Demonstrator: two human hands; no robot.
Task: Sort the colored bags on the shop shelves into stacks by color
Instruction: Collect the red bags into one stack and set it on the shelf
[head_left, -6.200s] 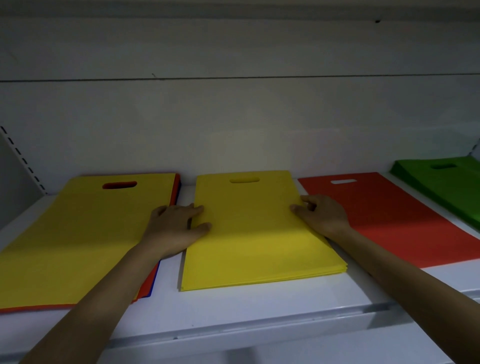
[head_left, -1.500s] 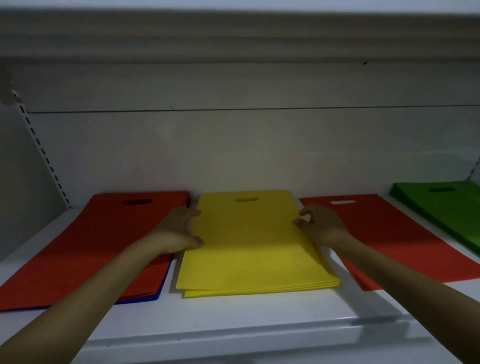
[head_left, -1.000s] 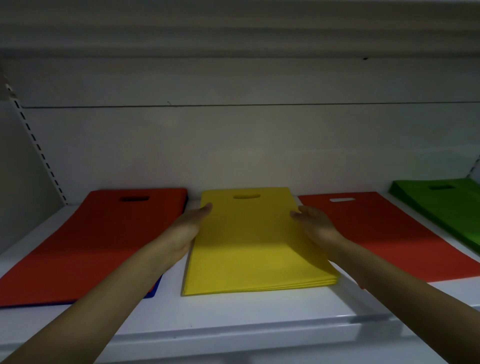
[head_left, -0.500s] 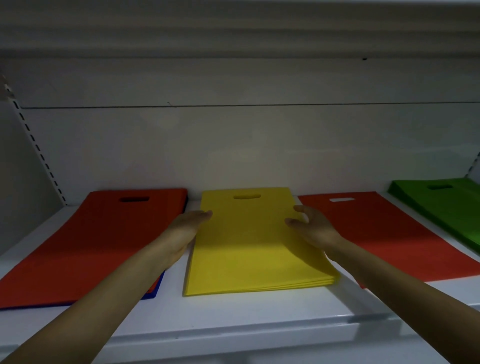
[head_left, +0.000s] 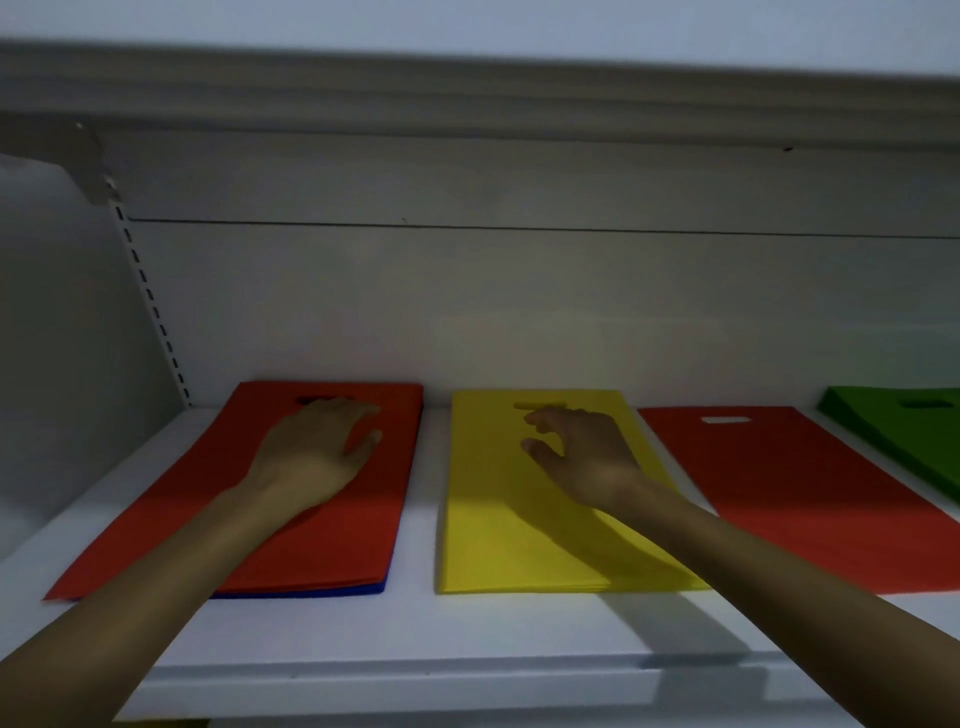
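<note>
Four piles of flat bags lie side by side on the white shelf (head_left: 519, 639). At the left is a mixed stack topped by a red bag (head_left: 218, 519), with a blue bag edge (head_left: 332, 591) showing underneath. My left hand (head_left: 311, 457) rests on that red bag near its handle slot, fingers spread. In the middle sits the yellow stack (head_left: 498, 545). My right hand (head_left: 582, 452) hovers over its upper part with fingers loosely curled, holding nothing. Right of it lie a red stack (head_left: 810, 493) and a green stack (head_left: 914, 431).
The shelf's back wall (head_left: 519, 312) is close behind the bags, and an upper shelf (head_left: 467, 93) hangs overhead. A slotted upright (head_left: 150, 306) stands at the left. Bare shelf runs along the front edge.
My left hand left the yellow stack's left edge and moved onto the red bag at the left. My right hand shifted from the stack's right edge toward its handle slot. The camera turned left.
</note>
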